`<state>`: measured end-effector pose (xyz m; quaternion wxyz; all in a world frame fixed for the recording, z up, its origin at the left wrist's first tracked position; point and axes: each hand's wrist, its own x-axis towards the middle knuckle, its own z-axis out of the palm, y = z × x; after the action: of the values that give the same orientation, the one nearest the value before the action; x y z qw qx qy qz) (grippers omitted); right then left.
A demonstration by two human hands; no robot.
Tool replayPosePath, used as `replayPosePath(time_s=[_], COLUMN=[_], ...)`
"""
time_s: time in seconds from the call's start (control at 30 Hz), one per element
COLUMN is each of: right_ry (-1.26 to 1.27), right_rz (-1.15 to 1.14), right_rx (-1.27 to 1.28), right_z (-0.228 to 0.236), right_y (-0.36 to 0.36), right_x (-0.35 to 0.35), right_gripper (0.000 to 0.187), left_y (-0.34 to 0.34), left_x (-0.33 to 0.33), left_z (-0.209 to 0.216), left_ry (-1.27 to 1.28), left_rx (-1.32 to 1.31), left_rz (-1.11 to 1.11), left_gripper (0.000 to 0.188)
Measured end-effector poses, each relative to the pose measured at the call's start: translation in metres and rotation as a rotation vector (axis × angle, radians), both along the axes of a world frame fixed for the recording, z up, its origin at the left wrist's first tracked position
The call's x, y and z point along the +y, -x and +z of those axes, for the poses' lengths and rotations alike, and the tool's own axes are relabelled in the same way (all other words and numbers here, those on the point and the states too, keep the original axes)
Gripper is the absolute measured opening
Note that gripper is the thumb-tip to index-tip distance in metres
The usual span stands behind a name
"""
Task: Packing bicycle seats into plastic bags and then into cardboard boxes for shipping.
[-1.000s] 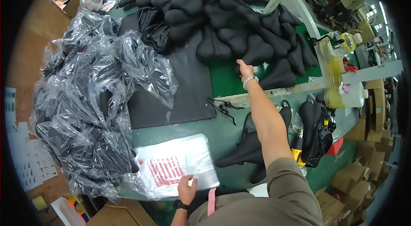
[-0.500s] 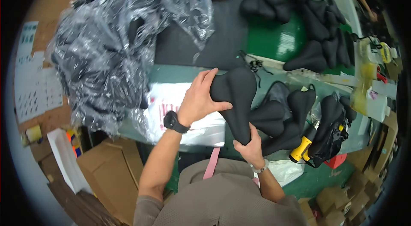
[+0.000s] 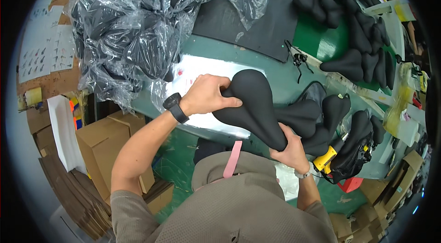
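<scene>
Remotely, I have each grip, left hand and right hand, clamped on the black saddle; beyond it, open worktop reaches the edge of the black mat.

I'm in a workshop: my green workbench carries many black saddles, a plastic-wrapped heap and 1 yellow-handled tool, with cardboard boxes alongside.
</scene>
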<state>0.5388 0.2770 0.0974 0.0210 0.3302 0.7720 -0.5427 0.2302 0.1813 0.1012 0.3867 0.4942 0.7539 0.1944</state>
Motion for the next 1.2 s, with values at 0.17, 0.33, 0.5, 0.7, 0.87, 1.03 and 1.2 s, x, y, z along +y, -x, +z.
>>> replayPosePath(time_s=[0.17,0.33,0.5,0.7,0.87,1.03,1.2], right_ry=[0.291,0.879,0.798,0.728,0.847,-0.337,-0.906], right_rz=[0.117,-0.078,-0.083,-0.126,-0.5,-0.353,-0.257], right_rx=[0.266,-0.131,-0.119,-0.041,0.154,-0.121,-0.299], right_z=[-0.028,-0.013,-0.024,-0.031,-0.095,-0.139,-0.194], right_y=[-0.007,0.009,0.012,0.003,0.049,0.054,0.055], right_x=[0.005,0.008,0.0,-0.002,-0.03,0.051,0.176], right_gripper=[0.083,0.087,0.086,0.084,0.082,0.051,0.088], left_y=[0.012,-0.003,-0.029,-0.017,-0.092,-0.128,-0.135], left_x=[-0.023,-0.046,-0.039,-0.032,-0.017,0.004,0.022], left_z=[-0.024,-0.052,-0.052,-0.068,-0.123,-0.184,-0.189], left_ry=[0.091,0.06,0.078,-0.059,0.008,-0.081,-0.209], left_rx=[-0.3,-0.558,0.008,-0.615,-1.331,-1.217,-1.363], left_rz=[0.027,0.235,0.144,0.542,1.068,1.143,1.204], left_gripper=[0.045,0.036,0.063,0.044,0.061,0.07,0.071])
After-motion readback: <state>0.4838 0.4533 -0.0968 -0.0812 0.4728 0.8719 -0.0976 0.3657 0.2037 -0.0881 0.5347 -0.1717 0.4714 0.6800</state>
